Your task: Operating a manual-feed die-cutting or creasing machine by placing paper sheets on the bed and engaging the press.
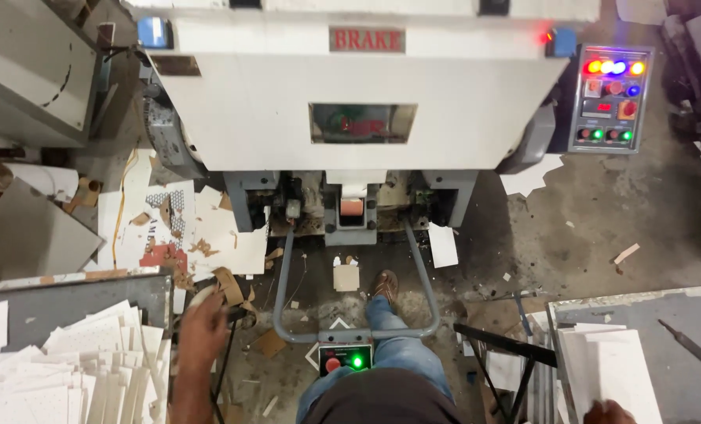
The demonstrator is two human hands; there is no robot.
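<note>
The left hand (203,318) sits at about eight o'clock in the head view, fingers curled down onto a brown cardboard scrap (228,286) at the corner of the grey table (75,302); whether they actually pinch it cannot be told, as the knuckles hide the tips. The scrap is a curved strip whose long axis runs roughly from ten o'clock to four o'clock, its free end pointing toward the machine. Just at seven o'clock of that hand lies a loose heap of white die-cut sheets (75,369), fanned with their long edges toward one o'clock. The right hand (608,412) shows only as a sliver at five o'clock, resting on a stack of white sheets (609,369); its finger state cannot be told. The white press (366,86) fills twelve o'clock and carries a small red-lettered rectangular plate (367,39) at top centre. A grey control box (611,98) at two o'clock shows a row of red, yellow, blue and green lamps. A small pedal box (345,360) with a red button and a lit green lamp sits at six o'clock, beside the person's shoe (385,286).
</note>
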